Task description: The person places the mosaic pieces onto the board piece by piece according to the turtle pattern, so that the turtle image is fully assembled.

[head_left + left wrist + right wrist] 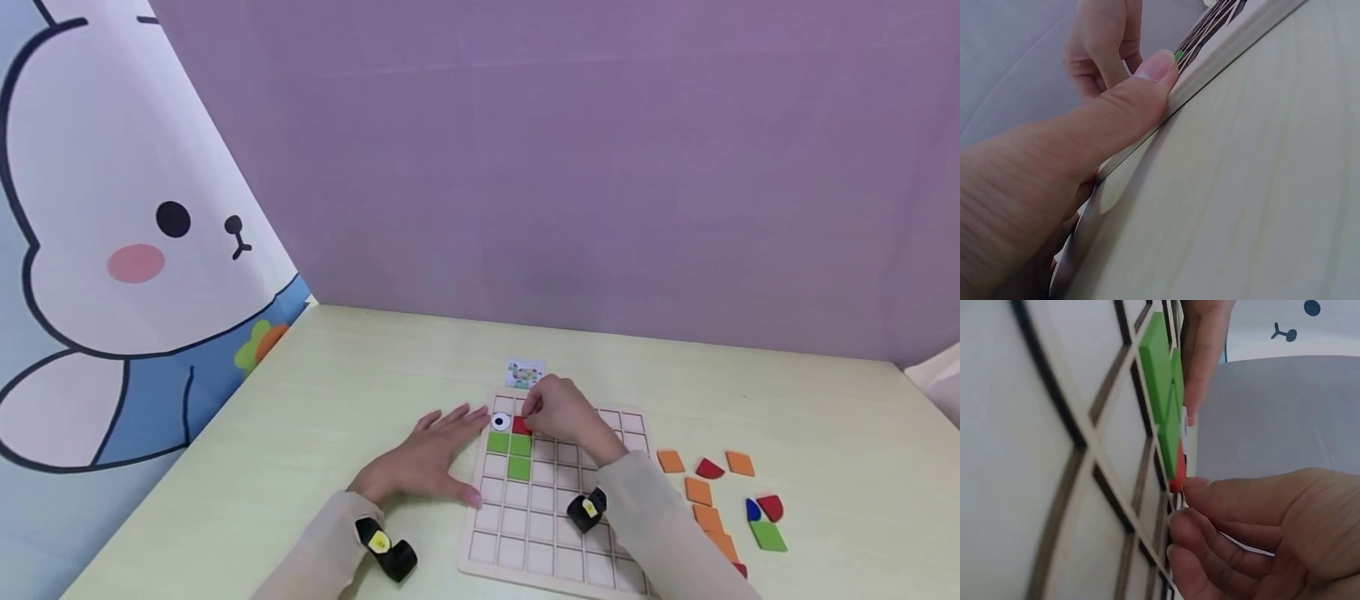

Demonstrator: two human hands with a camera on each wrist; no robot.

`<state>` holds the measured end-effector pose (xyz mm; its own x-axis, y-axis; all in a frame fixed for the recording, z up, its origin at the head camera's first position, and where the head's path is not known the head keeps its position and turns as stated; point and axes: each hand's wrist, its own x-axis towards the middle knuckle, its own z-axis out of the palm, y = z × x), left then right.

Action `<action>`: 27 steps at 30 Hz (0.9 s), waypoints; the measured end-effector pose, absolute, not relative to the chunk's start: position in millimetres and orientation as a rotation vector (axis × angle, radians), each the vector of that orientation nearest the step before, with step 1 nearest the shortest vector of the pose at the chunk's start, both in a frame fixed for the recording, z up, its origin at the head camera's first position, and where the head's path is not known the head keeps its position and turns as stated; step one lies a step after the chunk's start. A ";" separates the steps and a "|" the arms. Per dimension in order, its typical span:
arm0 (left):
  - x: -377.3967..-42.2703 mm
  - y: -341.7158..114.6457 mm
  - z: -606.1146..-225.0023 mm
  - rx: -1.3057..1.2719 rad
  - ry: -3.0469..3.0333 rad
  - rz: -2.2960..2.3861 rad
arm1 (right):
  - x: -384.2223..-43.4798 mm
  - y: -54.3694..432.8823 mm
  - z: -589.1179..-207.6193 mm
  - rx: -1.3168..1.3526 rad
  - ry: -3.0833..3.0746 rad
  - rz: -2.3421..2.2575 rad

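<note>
Pale table (pixel 360 367), purple backdrop (pixel 570 192) | left hand (pixel 429 458) splayed against board (pixel 512 522), right hand (pixel 566 410) pinching red tile (pixel 519 426) upper left, can't tell if seated | eye (pixel 500 422) and three greens (pixel 519 468) in, rest mostly bare | loose bits (pixel 699 491) off right, early days imo

Looks like a little screened-off tabletop booth tbh: plain purple backdrop (pixel 555 167) right behind a pale wood-look worktop (pixel 382 367), big cartoon-animal panel (pixel 112 175) down the left side, plus wrist cameras (pixel 396 561), so kinda a recording setup. Can't tell if it's inside a home or an office.
</note>
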<state>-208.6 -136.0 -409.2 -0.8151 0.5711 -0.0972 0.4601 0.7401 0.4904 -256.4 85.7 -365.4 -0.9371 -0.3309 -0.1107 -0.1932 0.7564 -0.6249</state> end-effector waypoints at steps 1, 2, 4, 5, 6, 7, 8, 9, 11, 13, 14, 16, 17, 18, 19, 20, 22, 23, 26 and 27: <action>-208.7 -136.4 -409.1 0.812 2.703 0.665 | -255.4 86.6 -363.7 -0.417 2.747 -0.934; -208.7 -136.8 -408.7 0.812 2.703 0.667 | -254.3 87.4 -361.7 -0.414 2.746 -0.931; -208.7 -138.0 -407.5 0.813 2.705 0.670 | -252.9 89.7 -357.7 -0.414 2.748 -0.926; -208.7 -138.6 -407.0 0.812 2.706 0.672 | -252.7 91.2 -356.4 -0.416 2.750 -0.924; -208.9 -139.4 -406.9 0.811 2.708 0.671 | -252.4 92.8 -355.1 -0.421 2.755 -0.922; -209.3 -140.0 -406.9 0.813 2.711 0.669 | -251.9 94.7 -354.0 -0.424 2.758 -0.922; -209.7 -140.6 -407.0 0.813 2.711 0.672 | -251.7 96.6 -353.3 -0.426 2.760 -0.924; -210.2 -141.2 -407.7 0.814 2.713 0.670 | -251.5 99.0 -353.1 -0.427 2.762 -0.927; -211.6 -141.6 -409.6 0.815 2.715 0.668 | -250.6 104.0 -353.0 -0.423 2.767 -0.933; -212.7 -141.8 -411.1 0.817 2.716 0.667 | -248.8 109.2 -351.9 -0.425 2.769 -0.942; -213.0 -141.8 -411.6 0.817 2.715 0.669 | -248.0 111.8 -351.5 -0.428 2.772 -0.945; -213.5 -141.9 -412.1 0.818 2.714 0.671 | -246.3 117.4 -350.7 -0.441 2.778 -0.943; -213.7 -142.0 -412.1 0.817 2.715 0.671 | -245.5 120.4 -350.3 -0.453 2.779 -0.945; -213.8 -142.1 -412.0 0.817 2.713 0.672 | -244.3 123.4 -349.9 -0.462 2.782 -0.948; -213.8 -142.3 -412.0 0.818 2.713 0.671 | -243.2 126.6 -349.7 -0.469 2.781 -0.951; -213.7 -142.7 -411.9 0.817 2.712 0.672 | -241.9 129.6 -349.9 -0.474 2.781 -0.954; -213.4 -143.5 -411.6 0.817 2.714 0.668 | -239.6 135.2 -350.3 -0.470 2.779 -0.959; -213.3 -143.8 -411.5 0.816 2.715 0.665 | -238.2 138.2 -350.5 -0.467 2.776 -0.960; -213.1 -144.6 -411.6 0.810 2.719 0.666 | -234.7 147.7 -350.7 -0.467 2.774 -0.951; -213.0 -144.9 -411.7 0.806 2.719 0.666 | -233.9 151.0 -350.6 -0.465 2.774 -0.950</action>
<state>-213.0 -144.9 -411.7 -0.8230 0.5615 -0.0863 0.4581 0.7458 0.4838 -233.9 151.0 -350.6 -0.9365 -0.3452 -0.0611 -0.2353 0.7482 -0.6203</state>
